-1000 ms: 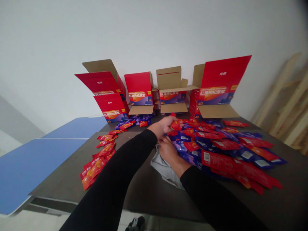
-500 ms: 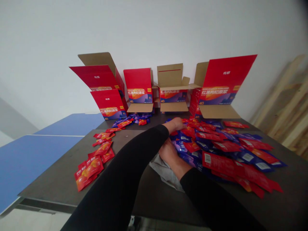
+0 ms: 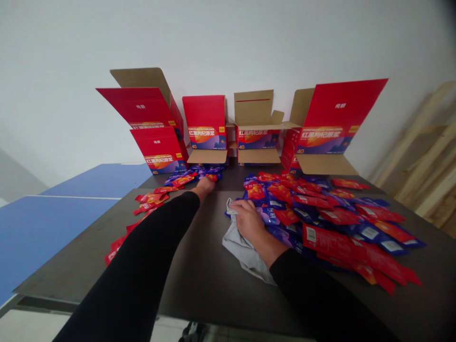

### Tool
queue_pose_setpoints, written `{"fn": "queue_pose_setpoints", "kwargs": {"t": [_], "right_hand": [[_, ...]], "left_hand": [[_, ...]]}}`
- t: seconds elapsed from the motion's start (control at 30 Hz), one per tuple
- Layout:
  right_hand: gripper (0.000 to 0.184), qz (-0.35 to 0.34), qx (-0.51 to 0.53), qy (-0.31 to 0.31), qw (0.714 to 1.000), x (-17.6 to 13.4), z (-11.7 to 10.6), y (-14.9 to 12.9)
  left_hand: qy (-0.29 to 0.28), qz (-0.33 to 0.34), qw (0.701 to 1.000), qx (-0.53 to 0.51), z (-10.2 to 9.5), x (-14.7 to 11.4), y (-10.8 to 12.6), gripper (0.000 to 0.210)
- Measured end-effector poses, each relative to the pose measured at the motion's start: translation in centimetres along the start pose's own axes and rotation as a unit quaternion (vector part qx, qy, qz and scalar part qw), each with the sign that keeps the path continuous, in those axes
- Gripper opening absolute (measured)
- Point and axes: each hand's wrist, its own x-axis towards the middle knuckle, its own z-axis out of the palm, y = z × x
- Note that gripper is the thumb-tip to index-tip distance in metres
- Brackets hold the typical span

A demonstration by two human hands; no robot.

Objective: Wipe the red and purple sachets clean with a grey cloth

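Note:
My right hand (image 3: 249, 221) is closed around a crumpled grey cloth (image 3: 242, 247) on the dark tabletop, against the near left edge of the large heap of sachets (image 3: 285, 194). Red and blue-purple sachets lie mixed in that heap, overlapping one another. Farther off, my left hand (image 3: 205, 186) reaches to the front of a smaller pile of mostly blue sachets (image 3: 174, 177). A red sachet (image 3: 211, 177) lies right at its fingertips. The fingers of that hand are mostly hidden behind its back, so their grip does not show.
Several red cartons with raised flaps line the wall, among them a left carton (image 3: 162, 152), a middle carton (image 3: 206, 135) and a right carton (image 3: 320, 137). Loose red sachets (image 3: 149, 204) run down the left. Beyond is a blue table (image 3: 81, 190); wooden slats (image 3: 423, 147) lean at right.
My left hand has moved left from the large heap to the smaller blue pile. My right hand stays in nearly the same place, with the grey cloth now more in view.

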Motion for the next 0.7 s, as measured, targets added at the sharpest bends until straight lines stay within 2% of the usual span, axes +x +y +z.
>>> {"fn": "queue_pose_setpoints", "kwargs": {"t": [0.1,0.2,0.3,0.4,0.53,0.7], "right_hand": [[0.048,-0.001,-0.01,-0.007,1.0,0.0,-0.2,-0.1],[0.049,0.001,-0.016,-0.009,1.0,0.0,-0.3,-0.2],[0.05,0.0,-0.016,-0.006,1.0,-0.1,-0.4,-0.2],[0.051,-0.002,-0.011,-0.001,1.0,-0.2,-0.4,-0.2],[0.052,-0.001,-0.01,-0.002,1.0,-0.2,-0.4,-0.2],[0.053,0.007,0.001,-0.002,1.0,-0.2,-0.5,-0.2]], "left_hand": [[-0.008,-0.048,0.999,0.023,-0.3,-0.2,-2.9,0.029],[0.022,-0.066,0.997,0.039,0.2,-0.2,-4.0,0.025],[0.077,-0.067,0.993,0.062,1.0,0.1,-3.8,0.053],[0.088,-0.056,0.991,0.088,1.6,0.4,-3.1,0.078],[0.064,-0.055,0.993,0.088,1.8,1.0,-2.8,0.063],[0.059,-0.015,0.997,0.049,1.9,1.7,-3.0,0.042]]}}
